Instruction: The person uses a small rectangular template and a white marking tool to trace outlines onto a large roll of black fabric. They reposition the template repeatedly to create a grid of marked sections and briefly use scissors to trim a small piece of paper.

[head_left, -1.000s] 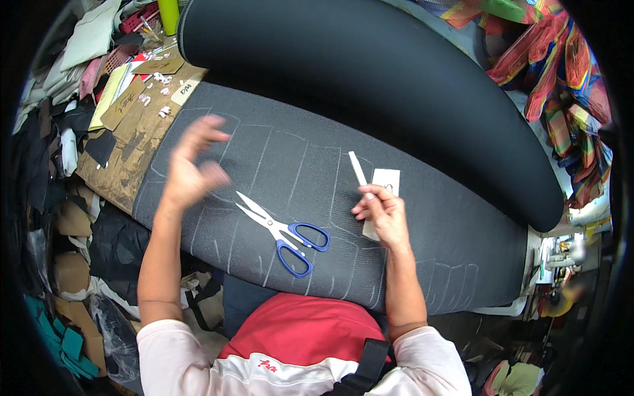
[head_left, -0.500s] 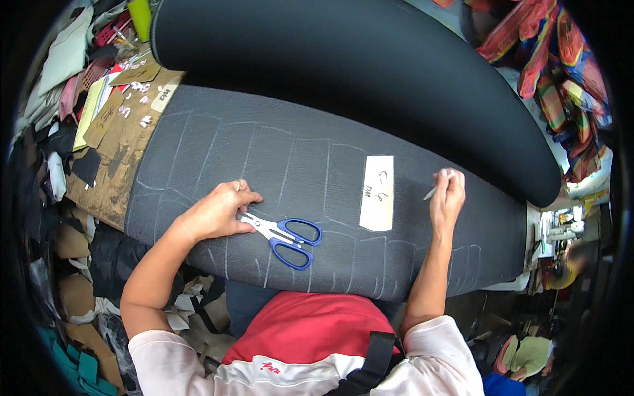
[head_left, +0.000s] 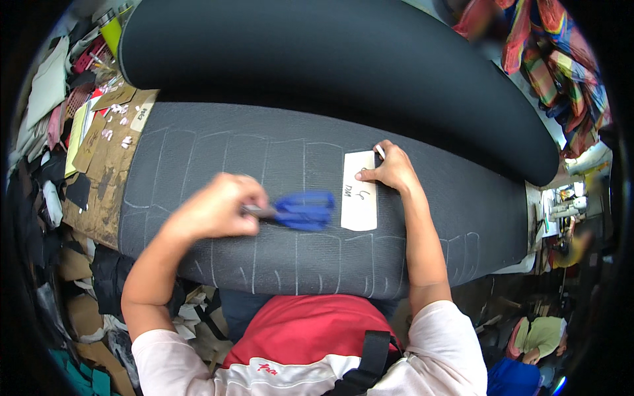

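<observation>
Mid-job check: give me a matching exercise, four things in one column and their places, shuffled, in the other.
1. scissors
2. cream card
3. white stick
4. black roll

A. stretching across the far side of the marked grey sheet
B. in the left hand, blue handles pointing right
C. held in the right hand
D. flat on the sheet, a thumb on it

Pairs: 1-B, 2-D, 3-C, 4-A
</observation>
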Motion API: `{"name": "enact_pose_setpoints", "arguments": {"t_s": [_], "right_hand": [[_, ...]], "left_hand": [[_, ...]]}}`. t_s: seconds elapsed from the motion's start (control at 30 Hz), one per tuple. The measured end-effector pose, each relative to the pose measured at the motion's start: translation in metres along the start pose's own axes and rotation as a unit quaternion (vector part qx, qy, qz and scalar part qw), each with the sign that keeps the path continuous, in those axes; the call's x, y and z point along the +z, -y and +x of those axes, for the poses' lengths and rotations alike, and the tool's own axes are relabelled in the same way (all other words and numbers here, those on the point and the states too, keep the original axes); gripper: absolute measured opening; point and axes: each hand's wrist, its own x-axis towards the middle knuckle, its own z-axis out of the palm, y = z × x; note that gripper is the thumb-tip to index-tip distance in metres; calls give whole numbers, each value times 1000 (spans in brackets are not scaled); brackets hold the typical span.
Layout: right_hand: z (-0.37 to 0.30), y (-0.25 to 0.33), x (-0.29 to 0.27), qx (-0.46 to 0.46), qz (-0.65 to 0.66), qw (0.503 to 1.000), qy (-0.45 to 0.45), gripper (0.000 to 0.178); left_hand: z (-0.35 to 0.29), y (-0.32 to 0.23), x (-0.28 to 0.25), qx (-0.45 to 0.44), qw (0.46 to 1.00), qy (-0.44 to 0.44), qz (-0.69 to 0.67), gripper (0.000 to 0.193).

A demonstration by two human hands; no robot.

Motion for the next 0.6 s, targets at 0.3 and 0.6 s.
{"name": "enact_pose_setpoints", "arguments": {"t_s": [0.3,0.6], "right_hand": [[19,-11,-16,-106,-71,987,98,70],[-39,-47,-70,-257,188,940,-121,18]], "left_hand": [[-148,203,-147,-406,823,-368,150,31],[-60,139,-69,-217,860,-383,258,39]]}}
